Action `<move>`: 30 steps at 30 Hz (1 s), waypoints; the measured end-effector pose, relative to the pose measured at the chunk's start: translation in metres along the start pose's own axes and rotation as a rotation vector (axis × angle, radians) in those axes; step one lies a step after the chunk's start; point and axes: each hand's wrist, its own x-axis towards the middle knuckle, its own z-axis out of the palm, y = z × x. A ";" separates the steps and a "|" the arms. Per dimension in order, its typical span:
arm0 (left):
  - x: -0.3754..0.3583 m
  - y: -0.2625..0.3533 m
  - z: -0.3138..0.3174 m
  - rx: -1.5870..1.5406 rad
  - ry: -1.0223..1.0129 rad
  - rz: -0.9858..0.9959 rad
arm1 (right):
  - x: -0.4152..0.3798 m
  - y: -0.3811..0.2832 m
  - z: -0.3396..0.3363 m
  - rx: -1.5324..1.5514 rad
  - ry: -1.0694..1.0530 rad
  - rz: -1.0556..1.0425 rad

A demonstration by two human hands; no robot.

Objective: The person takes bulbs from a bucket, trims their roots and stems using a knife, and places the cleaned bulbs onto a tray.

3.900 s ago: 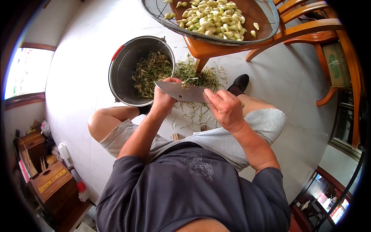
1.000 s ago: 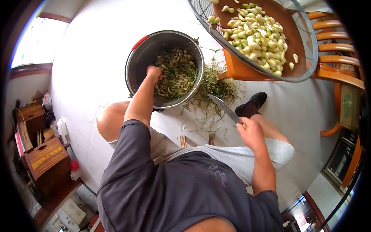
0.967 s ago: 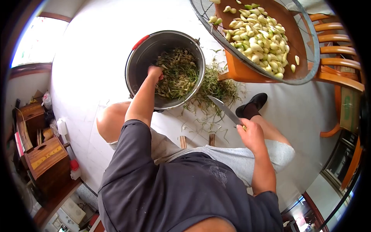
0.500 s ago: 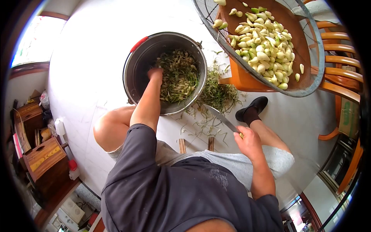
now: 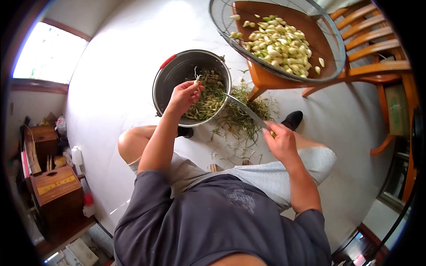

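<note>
My left hand [image 5: 184, 96] is raised over a dark metal bucket [image 5: 167, 84], its thumb and fingers pinched on a small pale bulb [image 5: 197, 81] with white roots pointing up. Inside the bucket lie many untrimmed bulbs [image 5: 208, 106] tangled with green stalks and roots. In my right hand [image 5: 282, 142] is the handle of a knife [image 5: 248, 111]; its long blade points up and left, the tip overlapping the bucket's right rim. At the upper right, a wire mesh basket [image 5: 341, 62] carries a heap of clean, pale bulbs [image 5: 282, 44].
The basket rests on a wooden chair [image 5: 257, 75]. Cut stalks and roots [image 5: 246, 111] are heaped on the floor beside the bucket. My knees flank the work, with a shoe [image 5: 293, 119] at the right. A wooden cabinet [image 5: 55, 186] stands far left.
My left hand has come up out of the bucket, now with a rooted bulb in its fingers. My right hand still holds the knife, now slightly higher. The whole view has shifted a little.
</note>
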 end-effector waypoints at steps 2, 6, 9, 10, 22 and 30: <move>-0.025 0.000 0.036 0.008 -0.084 -0.032 | -0.001 -0.007 0.001 -0.003 0.090 -0.089; -0.060 -0.016 0.085 0.021 -0.163 -0.098 | -0.006 -0.015 0.000 -0.099 0.222 -0.298; -0.076 -0.025 0.116 0.028 -0.185 -0.071 | -0.011 -0.015 -0.004 -0.185 0.216 -0.341; -0.079 -0.028 0.123 0.032 -0.193 -0.065 | -0.011 -0.013 -0.005 -0.209 0.226 -0.359; -0.079 -0.039 0.137 0.144 -0.222 -0.006 | -0.017 -0.005 -0.008 -0.265 0.248 -0.335; -0.085 -0.026 0.134 0.171 -0.272 0.014 | -0.020 0.038 -0.015 -0.287 0.155 0.133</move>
